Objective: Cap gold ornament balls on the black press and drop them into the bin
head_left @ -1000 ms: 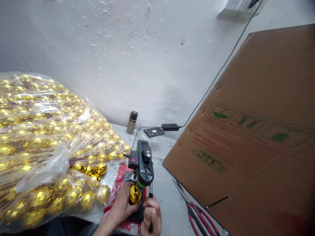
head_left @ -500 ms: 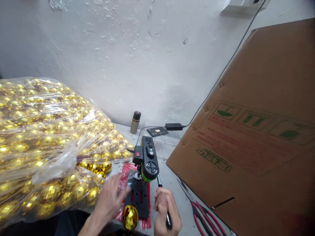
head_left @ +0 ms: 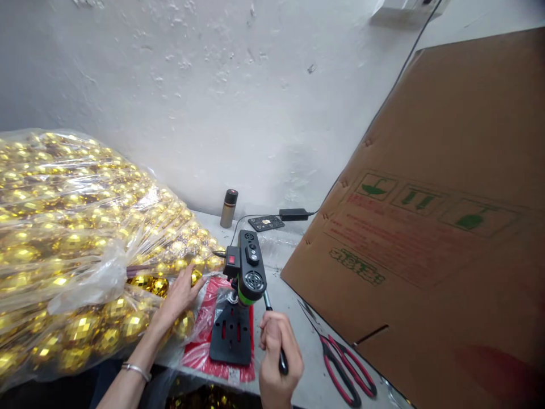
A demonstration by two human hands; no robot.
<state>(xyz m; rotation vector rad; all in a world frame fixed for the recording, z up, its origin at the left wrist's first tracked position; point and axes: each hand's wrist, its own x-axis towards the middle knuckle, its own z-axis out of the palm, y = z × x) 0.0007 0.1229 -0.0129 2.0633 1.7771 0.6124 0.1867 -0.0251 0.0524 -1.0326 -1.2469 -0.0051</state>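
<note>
Since half a second ago, the left hand (head_left: 179, 296) has moved from the machine to the mouth of the large clear bag (head_left: 91, 278), and the gold ball that was at the front edge of the machine's base is no more there. This hand now touches another gold ball (head_left: 196, 277), which lies at the bag's mouth, left of the black machine (head_left: 252, 264); whether the fingers have closed on it, I cannot tell. The right hand (head_left: 279, 353) remains closed around the black handle (head_left: 283, 363) of the machine's lever.

The machine stands with its slotted base (head_left: 231, 338) on red plastic (head_left: 203, 359), which is spread over the pale grey table (head_left: 298, 372). On the right of the table lie scissors (head_left: 347, 372) with red and black grips, just beside a tall cardboard box (head_left: 417, 227), which is printed in green and red. Further back, a small bottle (head_left: 228, 211) stands upright, near a flat dark object (head_left: 266, 223) and a black adapter (head_left: 293, 214), whose cable rises along the rough whitish wall (head_left: 221, 113) towards a white fitting (head_left: 404, 12). Below the front edge of the table, more gold pieces (head_left: 208, 399) shine in a dark space.
</note>
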